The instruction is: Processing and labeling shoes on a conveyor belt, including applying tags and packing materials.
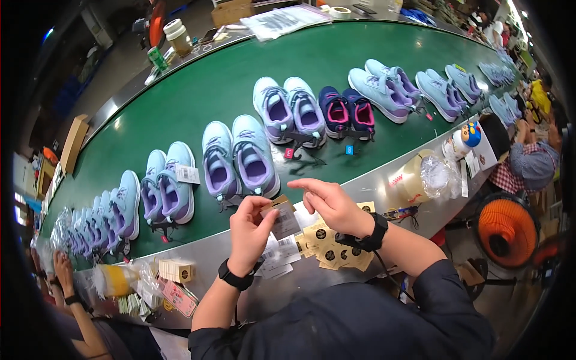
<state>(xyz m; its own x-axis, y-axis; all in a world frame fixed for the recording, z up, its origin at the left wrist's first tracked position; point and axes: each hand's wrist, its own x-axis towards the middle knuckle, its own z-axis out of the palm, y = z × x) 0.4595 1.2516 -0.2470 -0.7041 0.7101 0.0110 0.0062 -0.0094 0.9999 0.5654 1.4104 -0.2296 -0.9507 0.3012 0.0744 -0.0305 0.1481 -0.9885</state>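
Observation:
My left hand (249, 231) is closed on a small card tag (284, 219), kraft brown along its top with a white label on its face, pinched between thumb and fingers. To the right of the tag, my right hand (339, 207) hovers with its index finger stretched out and the others partly bent; I see nothing held in it. Beneath both hands, white labels (277, 255) and a spread of kraft tags with dark round prints (336, 252) lie on the metal ledge. Just beyond the hands stands a pair of light blue and lilac sneakers (243, 156) on the green belt.
More blue sneakers (171, 186) line the green belt (288, 54), with a small navy and pink pair (345, 114) among them. Tape rolls (414, 180), a capped bottle (462, 141) and a pink phone (178, 297) rest on the ledge. An orange fan (507, 231) stands right; co-workers flank both sides.

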